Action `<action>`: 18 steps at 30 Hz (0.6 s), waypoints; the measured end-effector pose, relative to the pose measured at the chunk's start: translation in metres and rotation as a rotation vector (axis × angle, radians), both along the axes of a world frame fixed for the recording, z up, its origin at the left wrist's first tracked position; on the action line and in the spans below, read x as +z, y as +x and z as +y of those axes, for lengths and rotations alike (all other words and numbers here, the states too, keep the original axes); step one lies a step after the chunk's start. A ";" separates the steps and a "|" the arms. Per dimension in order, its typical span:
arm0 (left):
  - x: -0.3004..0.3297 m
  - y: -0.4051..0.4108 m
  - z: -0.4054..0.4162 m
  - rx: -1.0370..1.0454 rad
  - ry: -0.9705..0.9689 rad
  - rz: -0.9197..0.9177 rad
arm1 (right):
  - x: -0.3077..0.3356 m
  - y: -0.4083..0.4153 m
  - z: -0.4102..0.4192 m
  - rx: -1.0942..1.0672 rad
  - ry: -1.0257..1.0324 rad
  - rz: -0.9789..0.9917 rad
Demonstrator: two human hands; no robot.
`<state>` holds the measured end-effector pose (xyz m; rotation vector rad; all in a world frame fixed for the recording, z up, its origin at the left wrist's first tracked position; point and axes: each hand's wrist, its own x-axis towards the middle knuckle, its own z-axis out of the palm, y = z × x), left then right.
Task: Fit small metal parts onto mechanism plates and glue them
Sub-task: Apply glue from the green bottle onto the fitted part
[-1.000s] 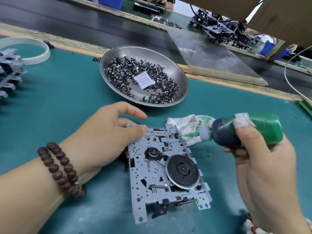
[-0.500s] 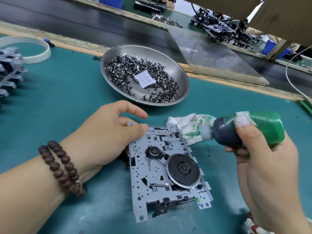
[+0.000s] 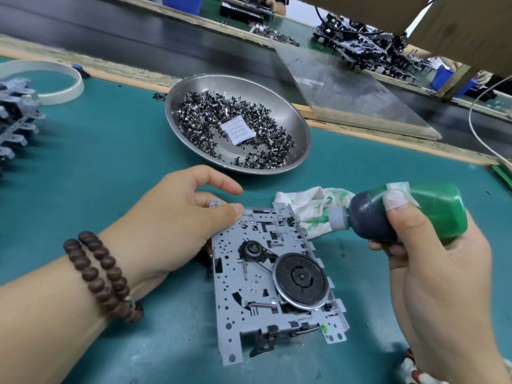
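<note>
Holding the green glue bottle in my right hand, I have my fingers curled around its body and the thumb pressed on top, with the nozzle pointing left at the far right corner of the metal plate. My left hand rests on the far left corner of the plate, and thumb and fingers seem to pinch its edge to keep it flat on the green mat.

I think the biggest risk is too much glue: if I squeeze hard, a large drop may run onto the black wheel or the thin belt beside it. Also the plate may slide if my left hand loosens. The nozzle is very near the stained cloth, so it may catch there.

I cannot see if the nozzle tip touches the plate, and I cannot make out the small part it should fix. My left fingers behind the plate edge are hidden. The small parts lie far from me in the steel bowl, too small to tell their shape. A stack of plates at far left is cut off.
</note>
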<state>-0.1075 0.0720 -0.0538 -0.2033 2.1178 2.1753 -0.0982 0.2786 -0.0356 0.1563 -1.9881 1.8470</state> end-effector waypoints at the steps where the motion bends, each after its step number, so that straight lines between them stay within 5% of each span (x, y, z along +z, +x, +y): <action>1: 0.000 0.000 0.000 -0.001 0.002 -0.001 | 0.000 0.000 0.000 0.000 0.001 0.001; 18: 0.000 0.001 0.000 -0.001 0.011 -0.001 | -0.001 -0.001 0.001 0.000 -0.007 0.014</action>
